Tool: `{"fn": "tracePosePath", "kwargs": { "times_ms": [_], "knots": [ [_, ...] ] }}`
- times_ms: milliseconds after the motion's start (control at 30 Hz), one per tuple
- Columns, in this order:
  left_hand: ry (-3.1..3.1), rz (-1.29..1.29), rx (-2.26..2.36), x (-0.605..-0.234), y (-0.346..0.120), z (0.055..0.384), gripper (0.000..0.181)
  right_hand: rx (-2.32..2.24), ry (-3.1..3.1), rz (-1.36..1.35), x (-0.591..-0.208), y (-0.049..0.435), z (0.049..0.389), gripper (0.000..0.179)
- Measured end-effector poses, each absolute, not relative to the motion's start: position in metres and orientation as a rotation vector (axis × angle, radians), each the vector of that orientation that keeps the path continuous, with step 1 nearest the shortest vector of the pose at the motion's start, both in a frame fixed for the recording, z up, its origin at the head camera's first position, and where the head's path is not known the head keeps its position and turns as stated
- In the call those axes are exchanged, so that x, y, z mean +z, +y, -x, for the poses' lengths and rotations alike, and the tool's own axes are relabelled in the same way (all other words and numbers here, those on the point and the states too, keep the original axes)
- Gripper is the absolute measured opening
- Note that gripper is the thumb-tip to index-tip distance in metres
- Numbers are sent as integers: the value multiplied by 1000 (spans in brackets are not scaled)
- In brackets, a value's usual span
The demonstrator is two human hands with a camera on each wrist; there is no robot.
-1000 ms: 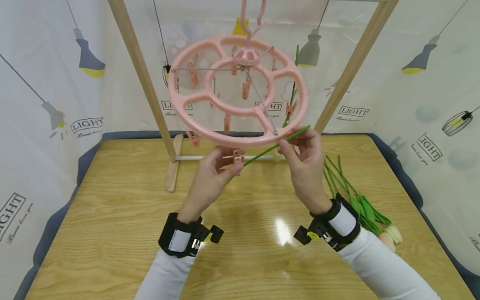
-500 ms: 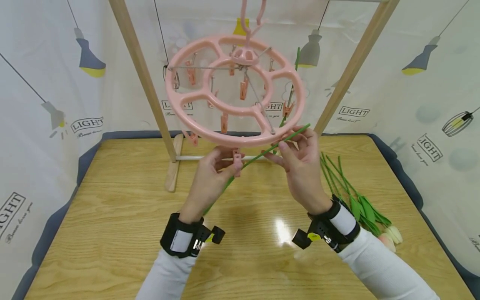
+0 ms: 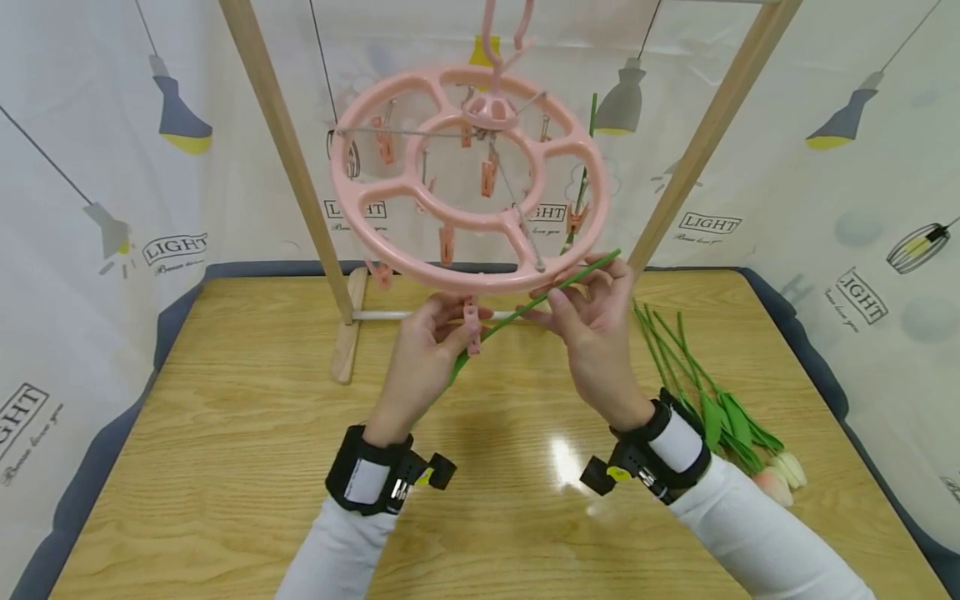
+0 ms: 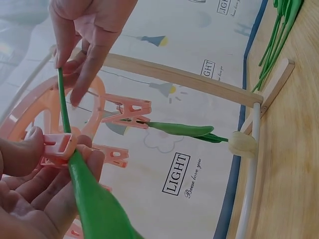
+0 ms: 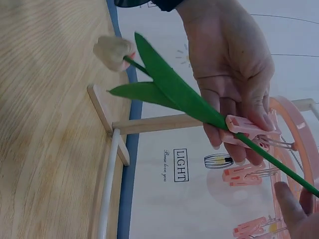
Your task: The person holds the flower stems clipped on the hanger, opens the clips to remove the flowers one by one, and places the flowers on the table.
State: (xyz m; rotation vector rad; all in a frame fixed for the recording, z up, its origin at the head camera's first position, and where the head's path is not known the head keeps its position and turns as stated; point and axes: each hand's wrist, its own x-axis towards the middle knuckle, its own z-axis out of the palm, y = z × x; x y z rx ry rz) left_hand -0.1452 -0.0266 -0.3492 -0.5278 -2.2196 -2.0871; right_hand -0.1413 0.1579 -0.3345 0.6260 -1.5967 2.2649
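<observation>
Under the front rim of a round pink hanger (image 3: pixel 483 283), my left hand (image 3: pixel 416 362) pinches a pink clothespin (image 3: pixel 472 325) between thumb and fingers. A tulip (image 3: pixel 525 308) with a green stem runs through the clothespin's jaws in the left wrist view, its leaf just below the clip. In the right wrist view the pale flower head (image 5: pixel 109 52) points downward toward the table side. My right hand (image 3: pixel 600 342) pinches the bare upper end of the stem. Another tulip (image 4: pixel 184 129) hangs from a neighbouring clothespin (image 4: pixel 130 109) on the hanger.
A wooden stand (image 3: pixel 281 137) with a white crossbar (image 3: pixel 382 316) surrounds the hanger. Several tulips (image 3: pixel 731 417) lie on the wooden table (image 3: pixel 225 467) at the right. More pink clothespins (image 3: pixel 447 244) dangle from the hanger. A printed curtain (image 3: pixel 105 333) rises behind.
The clothespin in my left hand has turned so its long side faces the head camera. My right hand has shifted slightly left along with the stem. The hanger has swung a little left.
</observation>
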Motion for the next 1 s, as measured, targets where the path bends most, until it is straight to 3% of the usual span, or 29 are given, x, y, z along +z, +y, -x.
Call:
{"fn": "tracePosePath", "kwargs": {
  "times_ms": [1000],
  "knots": [
    [-2047,429,-2116,-352,-29,148,19,2191,-1641,-633,-336,158,141,44]
  ]
}}
